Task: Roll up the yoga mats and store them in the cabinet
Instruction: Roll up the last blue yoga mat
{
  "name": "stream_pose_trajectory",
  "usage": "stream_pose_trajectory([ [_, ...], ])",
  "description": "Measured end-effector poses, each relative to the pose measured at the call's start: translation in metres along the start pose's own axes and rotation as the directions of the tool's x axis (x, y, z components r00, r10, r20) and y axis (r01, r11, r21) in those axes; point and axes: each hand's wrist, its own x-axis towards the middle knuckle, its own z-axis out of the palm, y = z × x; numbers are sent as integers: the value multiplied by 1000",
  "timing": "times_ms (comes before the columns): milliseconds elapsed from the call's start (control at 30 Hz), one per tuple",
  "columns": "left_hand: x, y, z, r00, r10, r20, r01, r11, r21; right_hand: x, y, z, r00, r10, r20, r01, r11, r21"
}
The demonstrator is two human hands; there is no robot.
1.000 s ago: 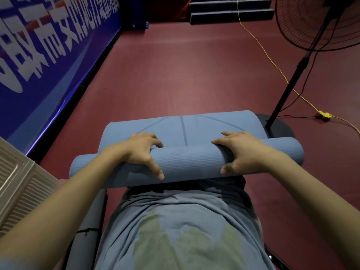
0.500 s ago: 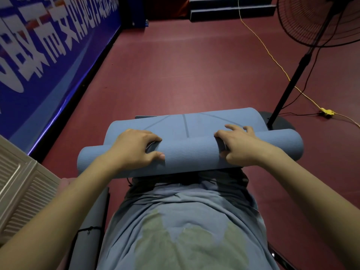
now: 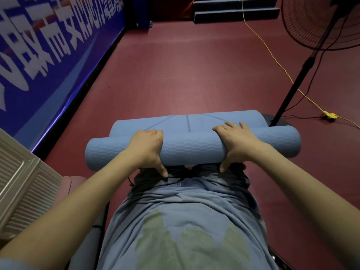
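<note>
A blue yoga mat lies across the red floor in front of me, most of it wound into a thick roll. A short flat stretch of it still shows beyond the roll. My left hand grips the roll left of centre, fingers curled over the top and thumb under the near side. My right hand grips it right of centre the same way, fingers reaching over the far side. A second rolled mat, grey, lies beside my left leg, partly hidden by my forearm.
A white louvred cabinet door stands at the near left. A blue banner wall runs along the left. A standing fan with its base sits just beyond the roll's right end, with a yellow cable trailing across the floor.
The roll has moved forward and grown thicker, taking up more of the flat mat. Both hands shifted their hold, thumbs now tucked under the near side.
</note>
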Motion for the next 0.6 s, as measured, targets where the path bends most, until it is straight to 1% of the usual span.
stream_pose_trajectory([
  [67, 3, -3, -1, 1000, 14, 0, -14, 999, -50, 4, 4, 2, 1000, 0, -28, 0, 1000, 21],
  [133, 2, -5, 3, 1000, 25, -11, -26, 998, -62, 5, 5, 3, 999, 7, -37, -6, 1000, 30],
  [233, -1, -6, 6, 999, 34, -40, -36, 998, -51, 5, 4, 4, 999, 13, -47, -12, 1000, 11],
  [400, -6, -8, -6, 999, 50, -12, -50, 999, -22, -3, 3, -1, 998, -22, -52, 23, 1000, 15],
  [500, -12, -5, -14, 997, 63, 46, -63, 998, -6, -14, 2, -4, 999, -45, -27, 46, 998, 36],
  [600, -20, -3, -23, 985, 76, 158, -65, 995, -76, -25, 1, -5, 997, -52, 52, 46, 993, 112],
])
